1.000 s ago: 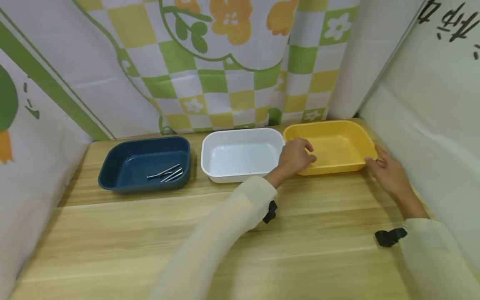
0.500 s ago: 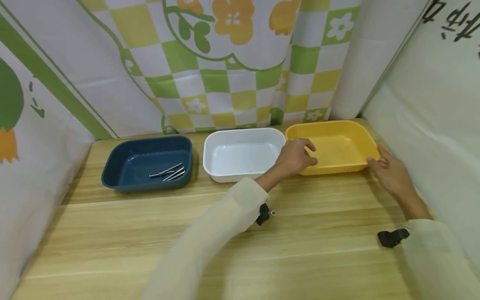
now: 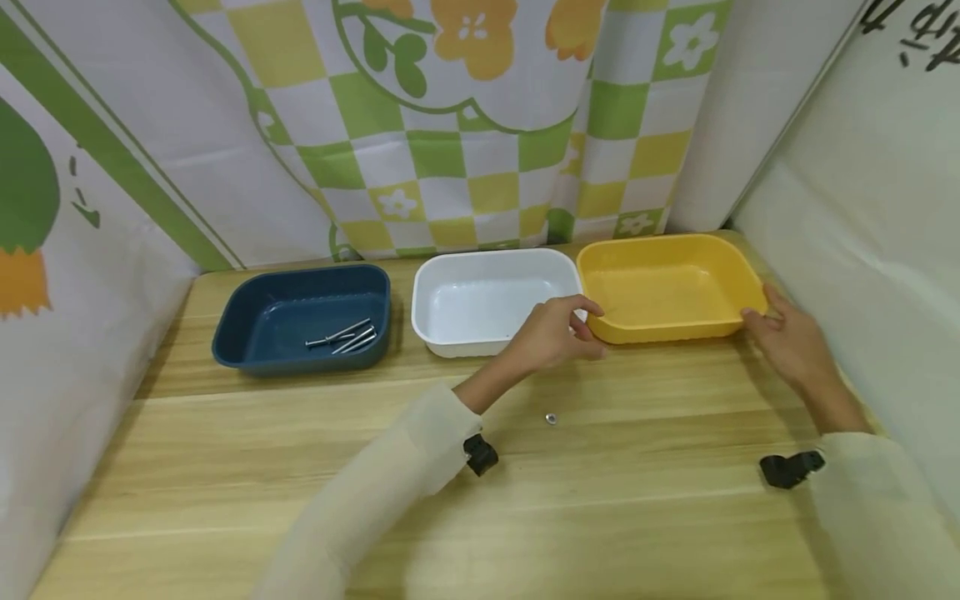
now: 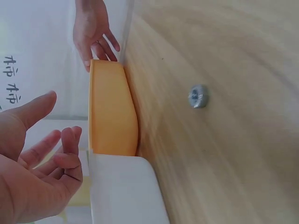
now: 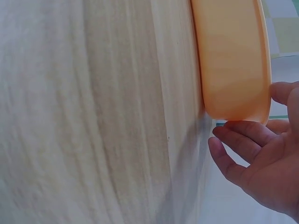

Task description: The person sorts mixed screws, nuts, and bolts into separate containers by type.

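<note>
A yellow plastic bin (image 3: 660,332) stands at the back right, with a white bin (image 3: 480,346) beside its left end. My left hand (image 3: 558,333) hovers at the near corner where these bins meet; in the left wrist view its thumb (image 4: 39,109) is spread from loosely bent fingers, with nothing between them. With my right hand (image 3: 795,342) I hold the yellow bin's right near corner. The right wrist view shows the thumb at the rim and fingers (image 5: 243,140) against the outer wall. A small metal nut (image 3: 551,419) lies on the table in front of the bins.
At the back left a dark blue bin (image 3: 300,365) contains several long metal screws (image 3: 345,336). Behind the bins hangs a checked cloth (image 3: 465,167). White sheets (image 3: 847,217) border the wooden table (image 3: 300,467) on either side.
My left hand has come out of the yellow bin, moving left and toward me. The nut, first hidden by my left wrist, is now in plain view. My right hand keeps its place.
</note>
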Motion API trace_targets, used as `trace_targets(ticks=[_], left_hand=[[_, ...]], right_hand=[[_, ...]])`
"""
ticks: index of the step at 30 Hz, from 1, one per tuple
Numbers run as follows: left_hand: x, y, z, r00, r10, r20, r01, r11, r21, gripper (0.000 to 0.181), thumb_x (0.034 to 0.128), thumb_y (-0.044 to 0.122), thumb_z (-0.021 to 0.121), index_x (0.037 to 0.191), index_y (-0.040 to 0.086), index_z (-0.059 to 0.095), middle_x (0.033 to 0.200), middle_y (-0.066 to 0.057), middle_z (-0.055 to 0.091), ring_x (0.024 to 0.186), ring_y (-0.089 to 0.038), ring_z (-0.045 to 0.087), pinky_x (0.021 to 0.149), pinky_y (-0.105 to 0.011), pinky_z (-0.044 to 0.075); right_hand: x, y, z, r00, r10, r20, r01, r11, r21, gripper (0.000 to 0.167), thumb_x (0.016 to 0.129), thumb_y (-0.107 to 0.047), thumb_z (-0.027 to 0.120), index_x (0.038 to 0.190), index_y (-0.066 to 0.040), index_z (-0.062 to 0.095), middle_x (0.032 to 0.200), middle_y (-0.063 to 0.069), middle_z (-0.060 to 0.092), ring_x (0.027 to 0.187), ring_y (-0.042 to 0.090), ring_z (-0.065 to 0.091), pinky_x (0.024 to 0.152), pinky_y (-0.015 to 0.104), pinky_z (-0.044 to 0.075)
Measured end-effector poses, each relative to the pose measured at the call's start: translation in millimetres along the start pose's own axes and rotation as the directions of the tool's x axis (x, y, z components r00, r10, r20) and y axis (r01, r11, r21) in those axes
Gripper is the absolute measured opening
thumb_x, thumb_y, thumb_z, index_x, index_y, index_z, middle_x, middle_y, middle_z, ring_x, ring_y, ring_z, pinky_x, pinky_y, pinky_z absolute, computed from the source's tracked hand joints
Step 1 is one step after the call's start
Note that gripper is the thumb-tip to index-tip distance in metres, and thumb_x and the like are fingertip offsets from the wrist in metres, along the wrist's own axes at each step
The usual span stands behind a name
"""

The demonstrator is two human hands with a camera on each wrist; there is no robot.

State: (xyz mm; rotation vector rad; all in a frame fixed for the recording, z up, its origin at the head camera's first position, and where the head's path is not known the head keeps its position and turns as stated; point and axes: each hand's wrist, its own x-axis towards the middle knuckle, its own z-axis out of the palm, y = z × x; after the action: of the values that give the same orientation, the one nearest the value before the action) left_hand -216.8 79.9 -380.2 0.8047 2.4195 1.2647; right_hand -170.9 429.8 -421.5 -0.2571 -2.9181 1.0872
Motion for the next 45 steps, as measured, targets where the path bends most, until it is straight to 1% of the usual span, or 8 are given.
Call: trace_targets(ticks=[5, 9, 13, 17, 27, 32, 38, 45], left_hand=[[-19.9, -7.1, 0.4, 0.999, -0.041, 0.036, 0.043, 0.996, -0.076, 0.054, 0.0792, 0.016, 0.087, 0.128, 0.009, 0.065, 0.085, 0.003, 0.071, 0.084, -0.012, 0.064, 0.071, -0.022, 0.049], [-35.4, -13.1, 2.6, 0.996, -0.065, 0.055, 0.072, 0.987, -0.141, 0.06, 0.0777, 0.016, 0.088, 0.132, 0.011, 0.063, 0.094, -0.004, 0.072, 0.083, -0.013, 0.065, 0.067, -0.025, 0.051], [-49.3, -17.8, 4.8, 0.996, -0.069, 0.065, 0.078, 0.986, -0.15, 0.063, 0.077, 0.014, 0.088, 0.134, 0.012, 0.061, 0.1, -0.012, 0.072, 0.077, -0.014, 0.064, 0.063, -0.025, 0.049], [-60.4, -22.0, 6.4, 0.995, -0.077, 0.057, 0.083, 0.988, -0.129, 0.068, 0.0757, 0.011, 0.089, 0.136, 0.01, 0.059, 0.1, -0.012, 0.071, 0.067, -0.014, 0.063, 0.061, -0.025, 0.048], [-82.4, -35.7, 8.1, 0.991, -0.135, -0.001, 0.134, 0.983, -0.125, 0.076, 0.0716, 0.006, 0.09, 0.139, 0.012, 0.055, 0.094, -0.009, 0.067, 0.065, -0.014, 0.059, 0.06, -0.026, 0.047], [-93.8, -49.3, 15.0, 0.988, -0.154, -0.035, 0.15, 0.985, -0.087, 0.079, 0.0707, 0.002, 0.088, 0.14, 0.01, 0.052, 0.081, -0.005, 0.065, 0.068, -0.012, 0.058, 0.065, -0.027, 0.047], [-103.4, -54.3, 27.5, 0.978, -0.189, -0.085, 0.186, 0.981, -0.051, 0.074, 0.0673, 0.002, 0.087, 0.134, 0.012, 0.057, 0.069, 0.003, 0.059, 0.059, -0.008, 0.052, 0.062, -0.026, 0.045], [-100.3, -49.8, 40.0, 0.974, -0.167, -0.155, 0.169, 0.986, 0.002, 0.051, 0.0651, 0.0, 0.087, 0.113, 0.004, 0.071, 0.069, 0.002, 0.06, 0.058, -0.006, 0.049, 0.062, -0.025, 0.044]], right_hand=[[0.3, 4, 0, 1.0, 0.016, 0.017, -0.016, 1.0, 0.016, 0.071, 0.106, -0.041, 0.039, 0.159, -0.005, 0.009, 0.138, 0.038, 0.04, 0.126, 0.062, 0.037, 0.103, 0.07, 0.027], [-0.8, 5, 0, 1.0, 0.016, 0.024, -0.017, 1.0, 0.01, 0.072, 0.106, -0.041, 0.039, 0.159, -0.004, 0.009, 0.136, 0.038, 0.041, 0.126, 0.061, 0.039, 0.101, 0.07, 0.03], [-1.8, 3, 0, 1.0, 0.001, 0.014, -0.001, 1.0, 0.01, 0.071, 0.106, -0.038, 0.04, 0.158, -0.001, 0.011, 0.134, 0.038, 0.043, 0.124, 0.06, 0.041, 0.099, 0.07, 0.032], [-2.3, 2, -2, 1.0, -0.007, 0.01, 0.007, 1.0, 0.005, 0.07, 0.106, -0.036, 0.04, 0.158, 0.0, 0.012, 0.133, 0.038, 0.043, 0.123, 0.059, 0.042, 0.099, 0.069, 0.032], [0.0, 0, 0, 0.999, 0.026, 0.025, -0.027, 0.999, 0.041, 0.072, 0.105, -0.042, 0.04, 0.16, -0.005, 0.012, 0.137, 0.036, 0.043, 0.126, 0.056, 0.042, 0.098, 0.068, 0.034], [1.5, -1, -1, 0.999, 0.032, 0.018, -0.033, 0.999, 0.03, 0.071, 0.105, -0.041, 0.04, 0.159, -0.004, 0.012, 0.136, 0.037, 0.042, 0.125, 0.057, 0.042, 0.099, 0.068, 0.034], [3.0, -3, -2, 0.999, 0.038, 0.012, -0.039, 0.999, 0.035, 0.071, 0.105, -0.041, 0.041, 0.159, -0.005, 0.012, 0.135, 0.035, 0.043, 0.125, 0.056, 0.042, 0.1, 0.067, 0.034], [1.7, -1, -1, 0.999, 0.037, -0.008, -0.036, 0.998, 0.05, 0.071, 0.104, -0.039, 0.043, 0.159, -0.005, 0.014, 0.134, 0.034, 0.045, 0.124, 0.054, 0.043, 0.103, 0.066, 0.032]])
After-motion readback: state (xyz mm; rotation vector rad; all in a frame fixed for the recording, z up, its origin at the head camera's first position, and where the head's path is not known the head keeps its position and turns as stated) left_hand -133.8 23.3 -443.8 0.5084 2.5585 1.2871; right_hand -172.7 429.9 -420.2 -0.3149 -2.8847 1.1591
